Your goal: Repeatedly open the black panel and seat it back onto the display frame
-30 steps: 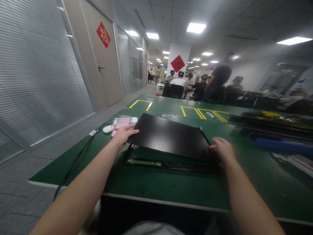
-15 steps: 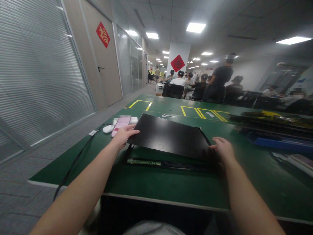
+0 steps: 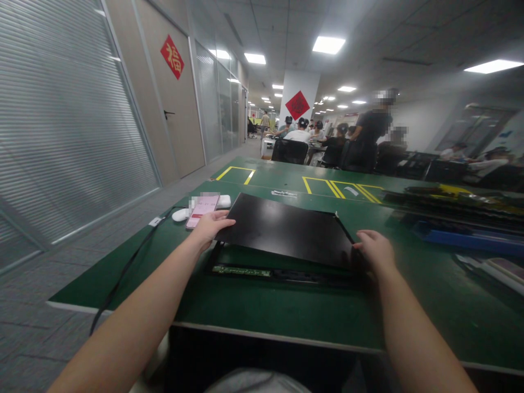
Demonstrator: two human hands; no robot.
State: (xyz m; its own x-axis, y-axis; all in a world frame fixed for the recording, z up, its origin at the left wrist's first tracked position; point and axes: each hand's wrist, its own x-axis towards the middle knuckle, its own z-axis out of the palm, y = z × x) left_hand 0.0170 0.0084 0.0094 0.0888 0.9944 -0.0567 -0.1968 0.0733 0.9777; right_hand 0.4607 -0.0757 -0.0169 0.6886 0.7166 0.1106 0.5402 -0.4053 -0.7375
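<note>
A thin black screen panel [image 3: 286, 226] slants over the green table, its left side raised above a black frame [image 3: 327, 278]. My left hand [image 3: 213, 226] pinches the panel's left edge, thumb on top and fingers beneath. At the right edge, where panel and frame meet, my right hand [image 3: 374, 250] is closed with its fingertips on the rim; its thumb is hidden. Along the frame's near side lies a narrow green circuit board [image 3: 241, 271], showing below the panel's near edge.
A phone [image 3: 203, 210], a white mouse [image 3: 180, 215] and a black cable [image 3: 126, 273] lie on the left. Right of my hands are a stack of dark strips [image 3: 450, 204], a blue tray [image 3: 470, 237] and another flat device [image 3: 499, 273]. Yellow tape [image 3: 317, 179] marks the far tabletop.
The panel's far left corner has dropped slightly and shifted a little right, with my left hand following. My right hand has barely moved.
</note>
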